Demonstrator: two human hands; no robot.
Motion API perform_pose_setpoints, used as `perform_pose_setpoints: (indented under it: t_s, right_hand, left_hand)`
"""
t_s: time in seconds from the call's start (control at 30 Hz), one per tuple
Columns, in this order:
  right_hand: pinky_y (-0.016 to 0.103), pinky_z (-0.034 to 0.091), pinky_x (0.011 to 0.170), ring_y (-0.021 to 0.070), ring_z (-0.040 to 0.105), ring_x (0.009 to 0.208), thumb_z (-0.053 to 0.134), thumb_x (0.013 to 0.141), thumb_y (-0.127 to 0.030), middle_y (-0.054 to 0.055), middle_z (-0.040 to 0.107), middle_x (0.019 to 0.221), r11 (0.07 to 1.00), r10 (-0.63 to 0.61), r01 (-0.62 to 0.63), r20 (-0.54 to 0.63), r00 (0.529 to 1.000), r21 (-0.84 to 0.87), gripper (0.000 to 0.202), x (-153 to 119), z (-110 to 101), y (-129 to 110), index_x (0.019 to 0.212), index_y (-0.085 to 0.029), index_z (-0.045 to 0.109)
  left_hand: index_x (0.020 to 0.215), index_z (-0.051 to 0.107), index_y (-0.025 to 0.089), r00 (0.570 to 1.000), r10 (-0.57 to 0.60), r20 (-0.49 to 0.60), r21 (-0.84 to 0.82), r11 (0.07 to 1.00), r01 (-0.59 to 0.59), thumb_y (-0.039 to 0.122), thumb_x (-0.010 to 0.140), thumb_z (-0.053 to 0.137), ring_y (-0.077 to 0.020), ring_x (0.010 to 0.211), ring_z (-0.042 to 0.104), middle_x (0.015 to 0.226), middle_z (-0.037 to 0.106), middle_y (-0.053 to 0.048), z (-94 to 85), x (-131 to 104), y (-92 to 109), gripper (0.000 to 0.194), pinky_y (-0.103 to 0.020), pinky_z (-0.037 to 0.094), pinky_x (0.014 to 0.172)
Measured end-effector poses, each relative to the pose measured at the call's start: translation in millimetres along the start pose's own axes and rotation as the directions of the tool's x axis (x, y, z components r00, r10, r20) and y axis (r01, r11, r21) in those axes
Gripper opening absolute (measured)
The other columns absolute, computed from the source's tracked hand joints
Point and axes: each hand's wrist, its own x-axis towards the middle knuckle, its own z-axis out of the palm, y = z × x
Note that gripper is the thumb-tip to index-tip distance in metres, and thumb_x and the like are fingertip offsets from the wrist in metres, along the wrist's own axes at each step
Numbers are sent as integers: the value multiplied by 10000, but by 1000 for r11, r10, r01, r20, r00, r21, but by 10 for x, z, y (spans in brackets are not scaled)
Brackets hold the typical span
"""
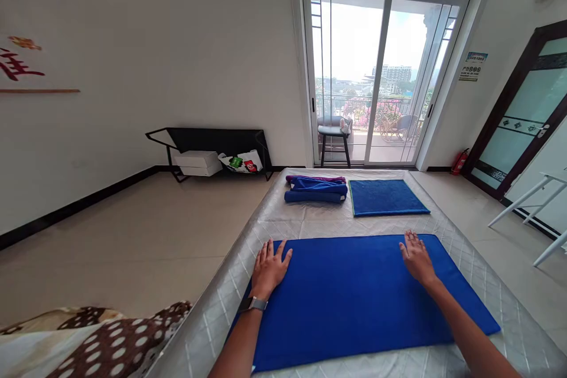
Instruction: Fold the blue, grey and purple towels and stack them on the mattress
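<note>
A blue towel [345,301] lies spread flat on a mattress [283,221] with a pale quilted cover. My left hand [269,269] rests palm down near the towel's far left corner, its fingers spread. Close to the far right part of the towel, my right hand [417,257] lies flat with fingers stretched out. Neither hand grips anything. Beyond the spread towel sits a folded blue towel [387,196] with a greenish edge. To its left is a stack of folded blue and purple cloths [316,190].
A polka-dot blanket [128,345] lies at the lower left. Along the wall, a black-framed rack [212,140] lies on its side with white boxes [197,160] by it. Sliding glass doors [383,77] stand beyond the mattress. A white stool [543,195] and fire extinguisher [459,162] are right.
</note>
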Motion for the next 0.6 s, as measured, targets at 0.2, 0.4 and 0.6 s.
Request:
perform_pose_setpoints:
  t_s: [0.2, 0.4, 0.6]
  right_hand:
    - [437, 167, 1229, 222, 153, 1522, 150, 1003, -567, 67, 178, 1647, 884, -432, 369, 203, 879, 287, 700, -568, -214, -684, 1586, -180, 145]
    - [451, 125, 1238, 233, 154, 1521, 121, 987, -593, 63, 166, 1648, 935, -325, 252, 317, 891, 250, 730, -655, -271, -423, 1581, -170, 154]
    - [449, 213, 1218, 239, 241, 1497, 259, 992, -578, 55, 280, 1636, 1000, 25, -28, 244, 969, 9, 658, -593, -173, 990, 1559, -245, 294]
  left_hand:
    - [1496, 429, 216, 1000, 8, -7, -25, 1000, -8, 478, 989, 344, -319, 1461, 321, 1591, 351, -146, -11, -15, -9, 578, -492, 266, 1175]
    - [1490, 439, 212, 1000, -10, 0, -20, 1000, 10, 476, 987, 355, -326, 1459, 323, 1590, 352, -150, 2, -12, -8, 574, -488, 262, 1176]
    - [1495, 433, 199, 1000, 1, 0, -57, 998, -1, 484, 978, 387, -335, 1460, 313, 1588, 352, -161, -4, -12, -19, 591, -488, 258, 1175]
